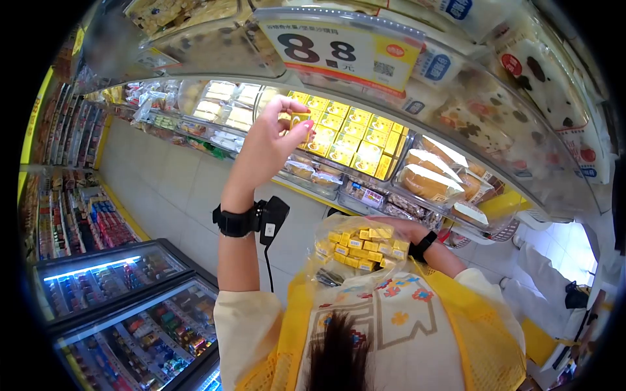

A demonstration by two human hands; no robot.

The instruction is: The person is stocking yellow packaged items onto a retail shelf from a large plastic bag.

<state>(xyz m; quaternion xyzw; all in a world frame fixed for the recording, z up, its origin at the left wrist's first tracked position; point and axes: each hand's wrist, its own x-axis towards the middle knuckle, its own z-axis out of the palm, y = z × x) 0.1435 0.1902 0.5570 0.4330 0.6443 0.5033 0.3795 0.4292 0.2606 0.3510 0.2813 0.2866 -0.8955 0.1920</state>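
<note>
Between the thumb and fingers of my left hand (pixel 279 127) is a small yellow box (pixel 299 119), held at the near left side of a shelf bin packed with rows of matching yellow boxes (pixel 357 129). In front of my chest hangs a clear plastic bag (pixel 326 274), filled with several small yellow boxes (pixel 358 246). My right hand (pixel 399 226) grips the bag at its far side, with its fingers mostly hidden behind the plastic. Each wrist has a black band, and a dark device with a cable is on the left one.
An upper shelf with an 8.8 price sign (pixel 342 52) and bagged snacks overhangs the bin. Packaged bread (pixel 430 179) lies to its right, white-wrapped packs (pixel 225 101) to its left. Glass-topped freezers (pixel 143 326) stand at lower left. Another person (pixel 541 287) is at the right.
</note>
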